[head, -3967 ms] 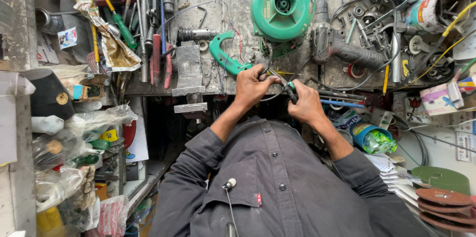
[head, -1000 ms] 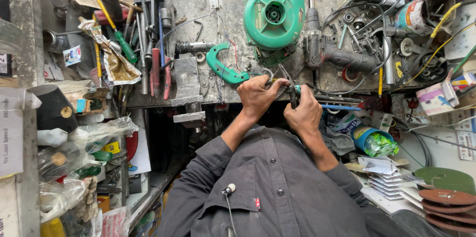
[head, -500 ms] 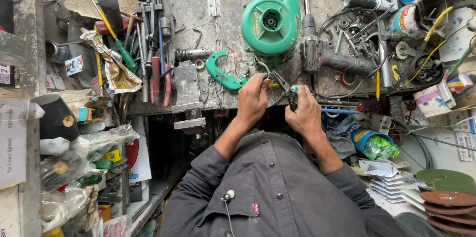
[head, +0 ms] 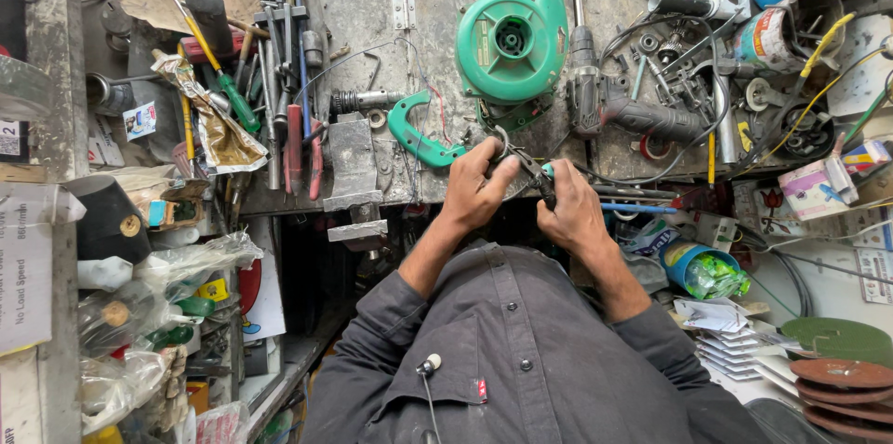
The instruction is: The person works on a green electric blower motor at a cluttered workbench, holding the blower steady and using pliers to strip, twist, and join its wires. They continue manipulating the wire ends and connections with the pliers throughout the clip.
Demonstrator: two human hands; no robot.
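Observation:
My left hand [head: 476,189] and my right hand [head: 572,213] meet at the front edge of the grey workbench [head: 437,7]. Together they grip a small dark pliers-like tool [head: 526,168] with a teal handle end showing above my right hand. Thin wires run from the tool towards the green round blower housing [head: 510,35] lying just beyond my hands. A green curved handle piece [head: 417,137] lies left of my left hand. What the tool's tip bites on is hidden by my fingers.
A dark power drill [head: 621,111] lies right of the blower. Screwdrivers and files [head: 270,81] are piled at the left, a metal vise [head: 353,174] at the bench edge. Cables and parts [head: 744,81] crowd the right. Bagged goods [head: 139,314] fill the left shelf.
Both hands stay together on the tool at the bench edge, shifting slightly left and up. The view has tilted, so the bench sits a little lower in frame.

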